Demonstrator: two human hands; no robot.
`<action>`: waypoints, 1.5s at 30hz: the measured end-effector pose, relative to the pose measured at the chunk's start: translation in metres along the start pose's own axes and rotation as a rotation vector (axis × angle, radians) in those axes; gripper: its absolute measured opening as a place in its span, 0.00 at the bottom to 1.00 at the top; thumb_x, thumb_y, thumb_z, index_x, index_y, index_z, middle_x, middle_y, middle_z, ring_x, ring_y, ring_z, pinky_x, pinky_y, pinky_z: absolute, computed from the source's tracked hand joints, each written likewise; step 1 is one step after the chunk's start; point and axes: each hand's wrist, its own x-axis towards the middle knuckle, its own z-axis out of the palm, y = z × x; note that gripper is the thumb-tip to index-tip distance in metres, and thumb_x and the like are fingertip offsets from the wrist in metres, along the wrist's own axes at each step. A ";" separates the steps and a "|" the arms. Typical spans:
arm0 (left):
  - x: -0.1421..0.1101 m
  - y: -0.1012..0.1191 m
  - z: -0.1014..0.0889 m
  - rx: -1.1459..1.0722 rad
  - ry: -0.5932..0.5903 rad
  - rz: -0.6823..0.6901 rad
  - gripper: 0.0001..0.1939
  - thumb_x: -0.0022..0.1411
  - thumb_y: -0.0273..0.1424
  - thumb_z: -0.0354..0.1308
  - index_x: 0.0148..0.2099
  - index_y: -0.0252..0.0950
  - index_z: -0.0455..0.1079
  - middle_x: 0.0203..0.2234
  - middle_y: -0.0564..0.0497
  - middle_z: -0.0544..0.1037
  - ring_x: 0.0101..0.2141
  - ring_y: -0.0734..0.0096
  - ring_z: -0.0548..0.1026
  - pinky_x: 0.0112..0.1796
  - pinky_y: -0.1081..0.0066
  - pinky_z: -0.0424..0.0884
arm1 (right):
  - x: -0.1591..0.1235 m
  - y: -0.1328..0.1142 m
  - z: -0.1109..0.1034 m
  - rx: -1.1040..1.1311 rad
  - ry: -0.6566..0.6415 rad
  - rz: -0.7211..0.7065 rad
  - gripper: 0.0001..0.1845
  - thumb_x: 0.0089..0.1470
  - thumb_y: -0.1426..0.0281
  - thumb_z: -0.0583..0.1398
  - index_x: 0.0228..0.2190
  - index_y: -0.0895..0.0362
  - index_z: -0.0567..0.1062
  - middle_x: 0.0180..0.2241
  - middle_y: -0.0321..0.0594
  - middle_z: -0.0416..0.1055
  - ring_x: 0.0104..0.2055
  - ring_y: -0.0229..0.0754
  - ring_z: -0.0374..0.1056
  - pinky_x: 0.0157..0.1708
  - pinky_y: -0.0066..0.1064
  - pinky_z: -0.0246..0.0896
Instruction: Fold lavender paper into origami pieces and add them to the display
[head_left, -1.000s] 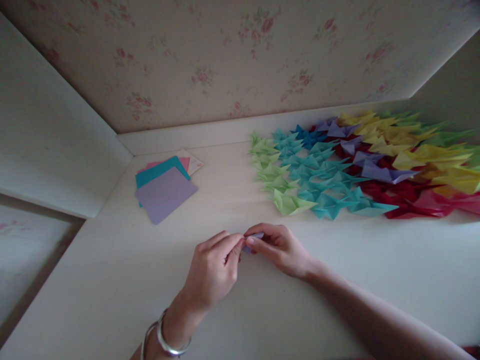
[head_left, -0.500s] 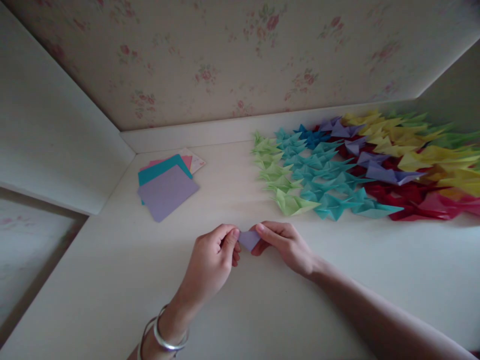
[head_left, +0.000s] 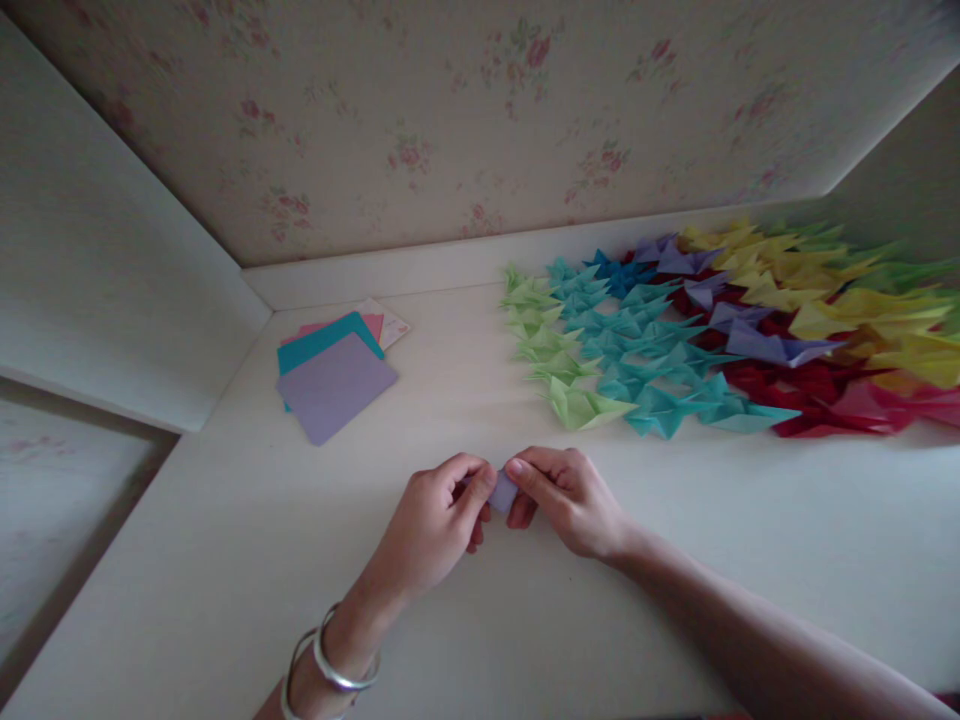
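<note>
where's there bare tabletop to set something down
Bare tabletop lies between the sheet pile and light-green folded papers, beyond the left hand; more lies between the right forearm and red folded papers. Crowded: the back right, where such papers pack together.

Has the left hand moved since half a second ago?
Yes. The left hand has shifted slightly right, toward the right hand, judged against the flat purple sheet atop the pile.
</note>
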 end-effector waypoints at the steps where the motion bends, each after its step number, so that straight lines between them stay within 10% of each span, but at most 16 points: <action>1: -0.001 0.000 0.000 -0.006 -0.011 0.002 0.19 0.69 0.44 0.51 0.33 0.37 0.69 0.18 0.56 0.70 0.16 0.76 0.68 0.18 0.78 0.63 | 0.000 0.000 0.000 0.001 -0.014 -0.003 0.28 0.62 0.50 0.54 0.24 0.59 0.76 0.21 0.42 0.76 0.23 0.40 0.73 0.25 0.28 0.65; 12: 0.003 -0.002 -0.003 -0.293 0.016 -0.117 0.16 0.67 0.43 0.55 0.33 0.35 0.69 0.16 0.59 0.67 0.13 0.81 0.63 0.13 0.82 0.59 | 0.005 0.005 -0.001 0.370 0.018 0.002 0.13 0.53 0.61 0.66 0.36 0.58 0.80 0.21 0.36 0.75 0.24 0.38 0.69 0.27 0.29 0.63; 22: -0.006 0.000 -0.001 -0.049 0.137 0.176 0.12 0.68 0.39 0.56 0.49 0.39 0.67 0.40 0.48 0.77 0.33 0.70 0.78 0.30 0.74 0.76 | 0.014 0.009 -0.003 0.755 0.089 0.177 0.12 0.49 0.63 0.70 0.29 0.60 0.80 0.19 0.37 0.76 0.19 0.34 0.69 0.20 0.22 0.61; 35: 0.001 -0.008 0.000 0.077 0.215 0.239 0.09 0.70 0.36 0.53 0.40 0.37 0.69 0.25 0.56 0.76 0.23 0.76 0.78 0.26 0.78 0.73 | 0.002 0.008 0.002 0.099 0.108 -0.227 0.11 0.60 0.64 0.62 0.42 0.55 0.78 0.39 0.43 0.77 0.36 0.40 0.73 0.33 0.29 0.68; 45: 0.004 -0.009 -0.003 0.187 0.193 0.400 0.07 0.68 0.31 0.56 0.40 0.37 0.76 0.42 0.46 0.74 0.40 0.69 0.76 0.35 0.75 0.75 | 0.001 0.008 0.001 -0.129 0.206 -0.331 0.08 0.61 0.69 0.61 0.32 0.55 0.80 0.46 0.46 0.73 0.49 0.45 0.70 0.42 0.32 0.68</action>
